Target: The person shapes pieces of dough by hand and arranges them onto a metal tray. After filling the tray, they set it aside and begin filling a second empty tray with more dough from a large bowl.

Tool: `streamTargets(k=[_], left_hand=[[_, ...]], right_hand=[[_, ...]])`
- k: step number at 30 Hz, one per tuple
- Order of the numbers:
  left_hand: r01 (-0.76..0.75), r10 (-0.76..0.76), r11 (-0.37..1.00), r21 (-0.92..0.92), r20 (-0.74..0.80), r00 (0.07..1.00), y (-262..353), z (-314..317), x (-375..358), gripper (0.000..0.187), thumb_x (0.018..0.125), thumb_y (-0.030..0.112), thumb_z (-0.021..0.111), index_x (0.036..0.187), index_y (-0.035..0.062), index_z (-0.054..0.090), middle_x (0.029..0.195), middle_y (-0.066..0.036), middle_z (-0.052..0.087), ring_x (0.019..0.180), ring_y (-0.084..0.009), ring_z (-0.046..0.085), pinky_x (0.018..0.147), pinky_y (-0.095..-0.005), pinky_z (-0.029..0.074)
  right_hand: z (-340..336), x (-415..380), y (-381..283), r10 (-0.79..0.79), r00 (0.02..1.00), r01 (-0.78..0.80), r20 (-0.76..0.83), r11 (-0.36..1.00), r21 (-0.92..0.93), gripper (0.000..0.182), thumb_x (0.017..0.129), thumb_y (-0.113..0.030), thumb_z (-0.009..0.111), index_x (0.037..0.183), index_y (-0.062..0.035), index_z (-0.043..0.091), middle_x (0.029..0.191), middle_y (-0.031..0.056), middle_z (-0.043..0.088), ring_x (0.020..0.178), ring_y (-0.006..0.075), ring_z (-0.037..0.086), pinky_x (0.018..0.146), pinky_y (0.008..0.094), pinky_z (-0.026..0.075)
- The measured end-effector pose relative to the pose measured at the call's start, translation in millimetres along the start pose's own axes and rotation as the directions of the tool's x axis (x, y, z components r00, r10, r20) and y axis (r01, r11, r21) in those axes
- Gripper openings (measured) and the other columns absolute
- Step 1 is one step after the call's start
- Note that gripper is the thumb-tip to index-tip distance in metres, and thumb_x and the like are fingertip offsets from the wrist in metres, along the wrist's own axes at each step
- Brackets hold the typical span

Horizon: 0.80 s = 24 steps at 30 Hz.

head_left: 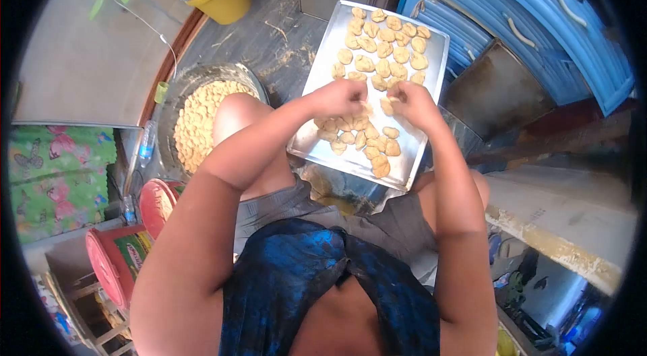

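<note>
A metal tray (408,162) rests across my lap, tilted in view. Rows of small tan dough pieces (384,49) are laid out on its far half, and a looser cluster (360,137) lies near the front. My left hand (340,98) is over the tray's middle with its fingers pinched on a dough piece, mostly covered by the fingertips. Just to its right, my right hand (412,105) pinches another dough piece (387,106) close above the tray. The two hands are a short distance apart.
Left of my knee stands a large basin (166,128) full of dough pieces. A yellow bucket (224,2) is beyond it. Red-lidded tubs (108,268) stand at my left side. Blue drawers (499,12) and a dark metal sheet (502,90) flank the tray's right.
</note>
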<state>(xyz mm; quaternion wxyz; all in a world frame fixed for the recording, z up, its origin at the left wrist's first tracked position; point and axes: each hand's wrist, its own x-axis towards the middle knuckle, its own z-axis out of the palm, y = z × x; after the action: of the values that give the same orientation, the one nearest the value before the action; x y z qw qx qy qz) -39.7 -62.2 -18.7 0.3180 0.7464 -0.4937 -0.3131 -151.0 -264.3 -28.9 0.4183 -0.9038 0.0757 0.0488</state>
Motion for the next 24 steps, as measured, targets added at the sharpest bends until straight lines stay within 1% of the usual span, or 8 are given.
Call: streamTargets(k=[3,7,11,17,19,22,23,24], left_hand=[[0.244,-0.218,0.967,0.077,-0.252,0.943,-2,-29,-12,0.022,0.075,0.006,0.059,0.097,0.0042,0.054,0.08,-0.008,0.062,0.074,-0.0188,0.06,0.069,-0.0321,0.048],[0.281,-0.237,0.953,0.11,-0.307,0.922,-44,-29,-12,0.022,0.076,0.005,0.058,0.098,0.004,0.062,0.085,-0.011,0.064,0.079,-0.019,0.063,0.073,-0.0318,0.049],[0.208,-0.047,0.923,0.323,-0.442,0.896,-61,-5,-5,0.016,0.076,0.009,0.06,0.091,0.0084,0.066,0.086,-0.013,0.06,0.081,-0.0303,0.06,0.073,-0.0375,0.048],[0.299,-0.135,0.907,0.298,-0.467,0.874,-60,-4,-1,0.017,0.077,0.012,0.06,0.092,0.0098,0.065,0.091,-0.013,0.059,0.086,-0.032,0.059,0.076,-0.0396,0.048],[0.297,-0.148,0.904,0.308,-0.425,0.893,-52,-8,-4,0.017,0.077,0.014,0.06,0.093,0.0088,0.064,0.092,-0.013,0.059,0.087,-0.0322,0.059,0.077,-0.0402,0.048],[0.301,-0.201,0.894,0.332,-0.302,0.932,-45,-12,-7,0.025,0.075,0.017,0.066,0.098,0.0078,0.062,0.094,-0.011,0.058,0.091,-0.0313,0.057,0.079,-0.0395,0.046],[0.248,-0.099,0.873,0.419,-0.346,0.933,-45,-9,-7,0.025,0.074,0.019,0.065,0.097,0.0088,0.062,0.094,-0.01,0.058,0.091,-0.0297,0.057,0.08,-0.0397,0.046],[0.199,0.011,0.84,0.506,-0.381,0.925,-41,-8,-6,0.025,0.074,0.02,0.065,0.097,0.0098,0.063,0.094,-0.009,0.058,0.091,-0.0281,0.057,0.081,-0.0398,0.046]], right_hand=[[27,6,-23,-0.057,0.977,0.085,-0.205,0.987,0.133,0.023,0.071,-0.006,0.063,0.094,-0.0033,0.064,0.085,0.0161,0.064,0.081,0.0286,0.063,0.073,0.0348,0.049],[69,27,-16,-0.203,0.955,0.18,-0.218,0.977,-0.118,0.024,0.075,-0.001,0.058,0.097,-0.0051,0.065,0.101,0.0161,0.062,0.094,0.0321,0.059,0.083,0.0378,0.047],[78,35,-12,-0.206,0.97,0.168,-0.132,0.952,-0.255,0.026,0.081,-0.001,0.048,0.098,-0.0072,0.066,0.104,0.0159,0.06,0.097,0.0317,0.058,0.084,0.0381,0.047],[65,20,-40,-0.098,0.99,0.073,-0.098,0.969,-0.234,0.022,0.079,-0.012,0.057,0.099,-0.0082,0.064,0.105,0.016,0.056,0.097,0.0333,0.057,0.083,0.0379,0.047],[66,14,-36,-0.047,0.983,0.096,0.178,0.957,-0.273,0.025,0.077,-0.017,0.062,0.1,-0.0087,0.064,0.106,0.0157,0.056,0.098,0.0327,0.057,0.082,0.0384,0.047],[56,14,-25,-0.062,0.985,0.084,0.16,0.987,-0.135,0.025,0.076,-0.016,0.063,0.099,-0.0071,0.063,0.099,0.0138,0.062,0.092,0.0302,0.06,0.08,0.0381,0.048],[50,14,-23,-0.025,0.987,0.034,0.16,0.998,-0.055,0.025,0.075,-0.015,0.064,0.099,-0.0066,0.063,0.095,0.0132,0.064,0.088,0.029,0.062,0.078,0.0374,0.048],[42,11,-23,-0.176,0.984,0.176,-0.022,0.984,-0.015,0.024,0.075,-0.013,0.064,0.098,-0.006,0.063,0.086,0.0129,0.065,0.08,0.026,0.063,0.073,0.0351,0.049]])
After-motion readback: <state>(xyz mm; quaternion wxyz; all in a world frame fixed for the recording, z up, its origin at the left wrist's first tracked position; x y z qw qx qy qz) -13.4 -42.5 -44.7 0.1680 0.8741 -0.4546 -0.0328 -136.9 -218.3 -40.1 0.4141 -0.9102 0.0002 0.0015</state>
